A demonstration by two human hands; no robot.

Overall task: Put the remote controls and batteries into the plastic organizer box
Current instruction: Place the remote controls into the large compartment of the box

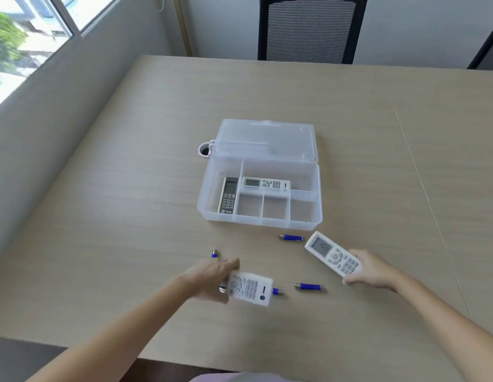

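The clear plastic organizer box (318, 205) lies open mid-table, lid flipped back. Inside it, a grey remote (228, 195) lies in the left compartment and a white remote (266, 184) in the long rear one. My left hand (212, 277) grips a white remote (250, 288) just above the table. My right hand (370, 270) holds another white remote (332, 253) by its lower end, screen pointing toward the box. Blue batteries lie loose: one (291, 238) near the box front, one (308, 286) between my hands, one (215, 254) behind my left hand, one (277, 292) partly hidden by the left remote.
The wooden table (129, 216) runs to a near edge by my body. A black mesh chair (308, 28) stands at the far side. A wall and window are on the left. A round white cable port (204, 150) sits beside the box lid.
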